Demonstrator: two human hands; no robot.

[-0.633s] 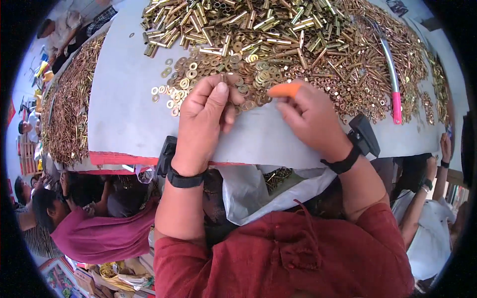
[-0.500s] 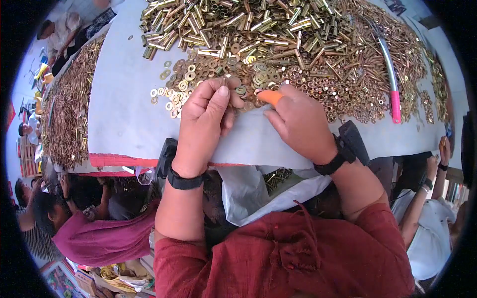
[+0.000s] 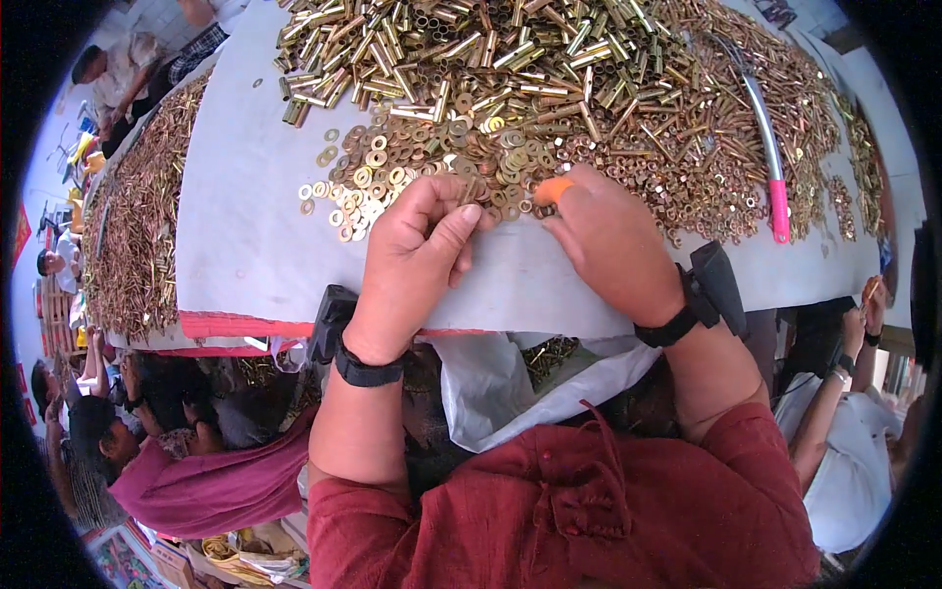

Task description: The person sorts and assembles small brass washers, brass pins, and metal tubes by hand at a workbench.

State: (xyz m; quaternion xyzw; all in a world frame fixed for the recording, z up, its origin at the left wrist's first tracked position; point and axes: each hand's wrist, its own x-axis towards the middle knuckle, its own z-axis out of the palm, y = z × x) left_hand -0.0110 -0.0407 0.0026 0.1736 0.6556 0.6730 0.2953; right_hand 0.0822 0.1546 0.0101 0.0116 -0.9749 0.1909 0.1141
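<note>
A heap of brass tubes (image 3: 471, 49) and small brass washers and nuts (image 3: 412, 162) lies on a grey-white cloth (image 3: 245, 226). My left hand (image 3: 417, 260) rests at the near edge of the washers, fingers curled together pinching small brass pieces. My right hand (image 3: 613, 245) reaches into the pile beside it, an orange cover (image 3: 551, 189) on one fingertip touching the washers. Both wrists wear black bands.
A white rod with a pink handle (image 3: 770, 167) lies on the brass parts at right. Another cloth covered in brass parts (image 3: 137, 226) lies at left. A white plastic bag (image 3: 520, 383) hangs below the table edge. Other people sit at lower left and right.
My right hand has slid left and forward into the washers, closer to my left hand. The left hand has stayed nearly still.
</note>
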